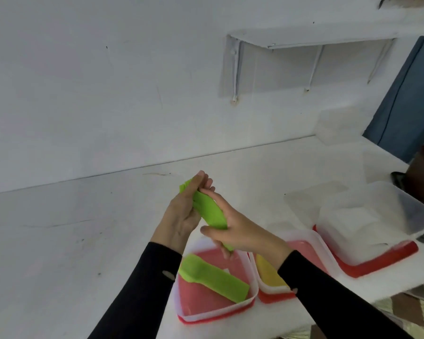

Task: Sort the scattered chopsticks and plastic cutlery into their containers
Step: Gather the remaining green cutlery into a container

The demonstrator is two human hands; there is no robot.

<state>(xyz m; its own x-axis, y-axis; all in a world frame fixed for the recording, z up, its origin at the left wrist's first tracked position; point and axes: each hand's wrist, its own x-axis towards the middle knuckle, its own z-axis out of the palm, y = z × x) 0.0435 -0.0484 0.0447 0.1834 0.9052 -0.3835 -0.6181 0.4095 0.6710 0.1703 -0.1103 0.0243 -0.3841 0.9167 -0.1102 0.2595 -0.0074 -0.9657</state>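
Although motion blurs the edges, the white table (71, 228) spreads beneath the grip and out to either side of it, with the wall (108, 81) rising behind. A shelf (316, 36) hangs on that wall, above and to the right of the grip. Well to the right of the grip stands the far tub (377, 216), clear-walled on a red base. Just right of the grip and lower sits the middle tub (304, 245), partly hidden by the right forearm. The near tub (218, 311) lies directly below the grip, also clear on red.

Both arms wear black sleeves. The left hand (181, 216) curls its fingers round the upper end of the bundle (209, 211), and the right hand (242, 233) clasps the lower end. Both hold it firmly, raised off the table above the near tub. This bundle is green plastic, slanting from upper left to lower right, with its lower tip poking out under the right fingers.

Below the grip, green cutlery (215, 278) lies across the near tub. To the lower right, yellow cutlery (267, 270) lies in the middle tub.
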